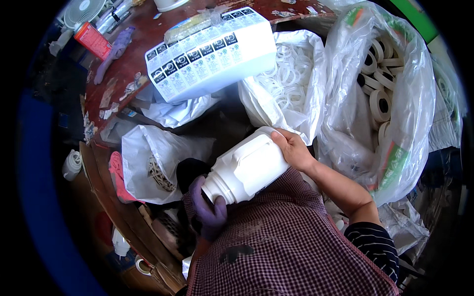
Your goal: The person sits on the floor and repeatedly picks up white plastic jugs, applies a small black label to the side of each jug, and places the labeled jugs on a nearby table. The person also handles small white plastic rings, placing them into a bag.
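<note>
A white plastic jug (254,165) with a ribbed, threaded neck lies tilted across my lap, its neck toward the lower left. My left hand (210,213), in a purple glove, is closed around the neck end, the thumb at the rim. Part of the jug's dark mouth shows between thumb and fingers; what the fingertips touch inside is hidden. My right hand (295,149) is bare and grips the jug's bottom end, thumb on top and fingers over the far side. Under the jug is a checked apron (276,237).
Ahead, a sheet of printed labels (207,61) overhangs a worn red table (118,84). White sacks hold translucent rings (289,74) and pale bands (160,175). At right, a clear plastic bag (345,118) holds white round parts. A purple glove (113,54) lies near a fan (84,11).
</note>
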Action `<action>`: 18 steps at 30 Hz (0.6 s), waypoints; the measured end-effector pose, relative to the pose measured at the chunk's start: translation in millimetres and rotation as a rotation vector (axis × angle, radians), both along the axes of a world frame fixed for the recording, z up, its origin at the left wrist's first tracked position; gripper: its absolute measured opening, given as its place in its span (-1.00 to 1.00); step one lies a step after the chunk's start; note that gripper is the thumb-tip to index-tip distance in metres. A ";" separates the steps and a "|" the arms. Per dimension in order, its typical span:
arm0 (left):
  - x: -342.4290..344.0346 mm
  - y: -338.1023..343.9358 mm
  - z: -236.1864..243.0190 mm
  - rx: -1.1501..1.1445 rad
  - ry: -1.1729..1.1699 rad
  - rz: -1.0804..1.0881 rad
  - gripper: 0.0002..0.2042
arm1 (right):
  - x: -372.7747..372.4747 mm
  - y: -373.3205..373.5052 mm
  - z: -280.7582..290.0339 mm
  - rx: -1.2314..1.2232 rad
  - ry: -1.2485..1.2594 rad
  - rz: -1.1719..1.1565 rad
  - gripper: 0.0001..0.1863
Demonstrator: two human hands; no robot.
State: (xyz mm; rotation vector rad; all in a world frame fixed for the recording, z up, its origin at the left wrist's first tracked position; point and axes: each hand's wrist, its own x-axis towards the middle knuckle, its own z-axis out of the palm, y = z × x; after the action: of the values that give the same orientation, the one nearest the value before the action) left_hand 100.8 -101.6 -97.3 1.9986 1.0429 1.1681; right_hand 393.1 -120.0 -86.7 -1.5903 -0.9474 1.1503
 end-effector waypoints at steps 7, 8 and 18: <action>-62.5 30.0 -8.0 -0.657 -0.583 0.140 -0.62 | 33.1 -8.7 -20.8 0.081 0.129 -0.077 -0.53; -68.2 33.1 -8.7 -0.623 -0.463 0.193 -0.64 | 15.7 -2.2 -7.8 0.165 0.060 -0.074 -0.54; -51.6 3.8 18.2 -0.586 -0.099 0.243 -0.75 | -74.1 51.3 62.2 0.971 -0.595 0.338 -0.46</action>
State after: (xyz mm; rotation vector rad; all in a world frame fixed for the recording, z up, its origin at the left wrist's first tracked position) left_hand 49.2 -97.8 -79.1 1.3746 1.4095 0.9236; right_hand 318.9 -68.6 -24.5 -0.9540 -1.8553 0.2515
